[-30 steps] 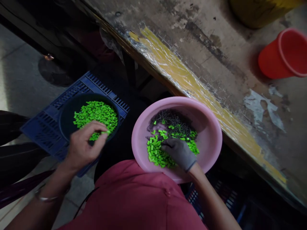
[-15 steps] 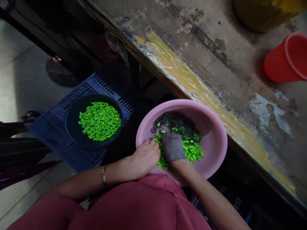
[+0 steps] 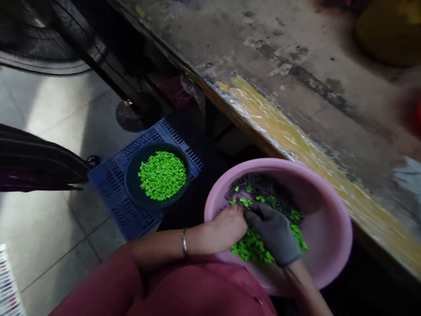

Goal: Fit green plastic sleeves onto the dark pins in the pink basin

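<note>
A pink basin [image 3: 342, 228] is in front of my body. Small bright green plastic pieces [image 3: 251, 248] lie in it, next to a tangle of thin dark wire-like pieces [image 3: 263, 186] at its far side. My left hand [image 3: 230, 226], bare with a bracelet at the wrist, is curled closed over the basin's left part. Whatever its fingers pinch is hidden. My right hand [image 3: 274, 230], in a grey glove, meets the left fingertips with thumb and fingers drawn together. Anything between them is too small to make out.
To the left, a dark round tub [image 3: 131, 186] of green pieces [image 3: 162, 175] stands on a blue plastic crate [image 3: 112, 193]. A worn workbench [image 3: 263, 87] with a yellow taped edge [image 3: 279, 123] borders the basin. A standing fan [image 3: 42, 39] is at upper left.
My gloved right hand has come up out of the green pieces and turned to meet my left fingertips. The view has shifted, bringing the fan into sight.
</note>
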Tool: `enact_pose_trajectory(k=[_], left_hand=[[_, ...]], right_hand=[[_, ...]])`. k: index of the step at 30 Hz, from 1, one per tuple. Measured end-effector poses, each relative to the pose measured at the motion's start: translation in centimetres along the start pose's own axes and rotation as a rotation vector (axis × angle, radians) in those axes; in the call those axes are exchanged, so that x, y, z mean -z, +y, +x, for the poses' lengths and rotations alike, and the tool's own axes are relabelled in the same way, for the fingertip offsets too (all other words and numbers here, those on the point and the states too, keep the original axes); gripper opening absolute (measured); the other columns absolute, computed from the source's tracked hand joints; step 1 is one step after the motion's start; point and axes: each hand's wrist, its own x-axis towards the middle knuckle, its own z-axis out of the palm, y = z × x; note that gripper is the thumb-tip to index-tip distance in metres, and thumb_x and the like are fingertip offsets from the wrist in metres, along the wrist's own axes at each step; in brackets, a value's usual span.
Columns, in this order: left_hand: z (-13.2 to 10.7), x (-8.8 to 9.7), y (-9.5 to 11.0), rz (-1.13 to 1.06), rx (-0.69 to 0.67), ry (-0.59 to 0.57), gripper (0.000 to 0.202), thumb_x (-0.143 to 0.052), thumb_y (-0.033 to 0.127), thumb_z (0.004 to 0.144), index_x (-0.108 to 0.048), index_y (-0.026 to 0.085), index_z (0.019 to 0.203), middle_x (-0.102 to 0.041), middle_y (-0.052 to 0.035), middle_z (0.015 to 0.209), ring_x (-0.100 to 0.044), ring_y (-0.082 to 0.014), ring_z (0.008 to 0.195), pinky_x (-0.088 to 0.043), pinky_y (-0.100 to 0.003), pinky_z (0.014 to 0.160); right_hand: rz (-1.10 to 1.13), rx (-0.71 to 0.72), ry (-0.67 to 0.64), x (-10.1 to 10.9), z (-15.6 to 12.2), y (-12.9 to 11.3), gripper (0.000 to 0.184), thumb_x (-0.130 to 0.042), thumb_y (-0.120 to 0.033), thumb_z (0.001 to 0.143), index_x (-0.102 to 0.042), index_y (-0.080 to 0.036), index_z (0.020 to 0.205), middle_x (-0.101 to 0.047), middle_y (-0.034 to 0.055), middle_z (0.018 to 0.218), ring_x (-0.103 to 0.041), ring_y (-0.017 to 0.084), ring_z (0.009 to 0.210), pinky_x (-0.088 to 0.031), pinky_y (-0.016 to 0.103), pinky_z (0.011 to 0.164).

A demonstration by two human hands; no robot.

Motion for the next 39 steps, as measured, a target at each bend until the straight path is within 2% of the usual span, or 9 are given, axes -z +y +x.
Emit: enact_pose_trajectory(k=[4, 7, 10, 14, 18, 23, 29, 33, 39], left_hand=[[-0.3, 1.1, -0.3, -0.169, 0.117, 0.020, 0.023, -0.038, 0.004, 0.086, -0.061, 0.010, 0.088, -0.061, -0.0143, 0.092, -0.057, -0.0230, 0.087, -0.049, -0.037, 0.078], [-0.3, 3.0, -0.4, -0.433, 0.240, 0.022, 0.017, -0.043, 0.015, 0.090, -0.060, 0.012, 0.088, -0.060, -0.0105, 0.093, -0.058, -0.0203, 0.085, -0.049, -0.034, 0.077], [-0.8, 4.5, -0.2, -0.868, 0.360, 0.040, 0.018, -0.045, 0.023, 0.091, -0.061, 0.014, 0.092, -0.060, -0.0057, 0.085, -0.060, -0.0171, 0.077, -0.050, -0.031, 0.072], [-1.7, 4.8, 0.2, -1.463, 0.509, 0.001, 0.022, -0.052, 0.029, 0.088, -0.059, 0.012, 0.100, -0.057, 0.0002, 0.066, -0.056, -0.0115, 0.057, -0.048, -0.025, 0.058], [-2.0, 4.2, 0.4, -1.782, 0.543, 0.095, 0.028, -0.068, 0.028, 0.078, -0.054, 0.015, 0.099, -0.058, 0.0028, 0.064, -0.054, -0.0091, 0.051, -0.045, -0.022, 0.052], [-2.0, 3.8, 0.5, -1.958, 0.575, 0.115, 0.024, -0.066, 0.032, 0.081, -0.057, 0.013, 0.094, -0.059, 0.0006, 0.061, -0.055, -0.0088, 0.052, -0.044, -0.020, 0.053], [-2.0, 3.3, 0.5, -2.035, 0.565, 0.129, 0.023, -0.069, 0.029, 0.080, -0.059, 0.014, 0.094, -0.059, 0.0002, 0.063, -0.056, -0.0090, 0.055, -0.043, -0.020, 0.054], [-2.0, 3.0, 0.5, -2.034, 0.576, 0.140, 0.019, -0.068, 0.029, 0.081, -0.058, 0.015, 0.089, -0.056, 0.0014, 0.061, -0.054, -0.0087, 0.052, -0.041, -0.019, 0.049], [-1.9, 2.8, 0.6, -1.941, 0.615, 0.152, 0.024, -0.069, 0.034, 0.080, -0.058, 0.014, 0.085, -0.055, 0.0024, 0.056, -0.050, -0.0076, 0.046, -0.040, -0.019, 0.046]], right_hand=[[0.338, -0.078, 0.054, 0.7, -0.4, -1.6, 0.022, -0.056, -0.026, 0.082, -0.071, -0.021, 0.097, -0.074, 0.0020, 0.095, -0.067, 0.018, 0.087, -0.051, 0.032, 0.081], [0.443, -0.072, 0.105, 1.2, -0.8, -2.1, 0.023, -0.057, -0.026, 0.082, -0.073, -0.023, 0.098, -0.073, 0.0018, 0.099, -0.066, 0.018, 0.093, -0.050, 0.033, 0.087], [0.499, -0.080, 0.159, 1.7, -1.6, -2.3, 0.019, -0.060, -0.026, 0.081, -0.074, -0.024, 0.094, -0.074, 0.0011, 0.095, -0.066, 0.017, 0.090, -0.051, 0.031, 0.084], [0.525, -0.077, 0.205, 2.1, -3.1, -2.6, 0.014, -0.064, -0.022, 0.078, -0.074, -0.025, 0.088, -0.073, -0.0001, 0.086, -0.066, 0.016, 0.080, -0.052, 0.029, 0.073], [0.439, -0.003, 0.245, 2.5, -4.2, -3.7, 0.011, -0.062, -0.019, 0.080, -0.072, -0.024, 0.083, -0.071, -0.0003, 0.083, -0.064, 0.016, 0.077, -0.051, 0.028, 0.071], [0.256, 0.101, 0.268, 2.6, -5.0, -4.5, 0.013, -0.055, -0.016, 0.088, -0.067, -0.021, 0.086, -0.066, 0.0008, 0.085, -0.061, 0.014, 0.080, -0.048, 0.027, 0.072], [-0.026, 0.247, 0.297, 1.7, -5.3, -3.9, 0.010, -0.052, -0.018, 0.091, -0.062, -0.017, 0.090, -0.064, 0.0048, 0.084, -0.058, 0.018, 0.078, -0.047, 0.030, 0.069], [-0.177, 0.309, 0.360, 1.1, -5.3, -3.9, 0.015, -0.047, -0.019, 0.093, -0.062, -0.017, 0.092, -0.063, 0.0065, 0.082, -0.056, 0.020, 0.075, -0.045, 0.032, 0.067], [-0.421, 0.321, 0.287, 1.5, -5.3, -4.8, 0.017, -0.046, -0.010, 0.089, -0.061, -0.018, 0.090, -0.063, 0.0063, 0.082, -0.054, 0.020, 0.074, -0.043, 0.032, 0.066]])
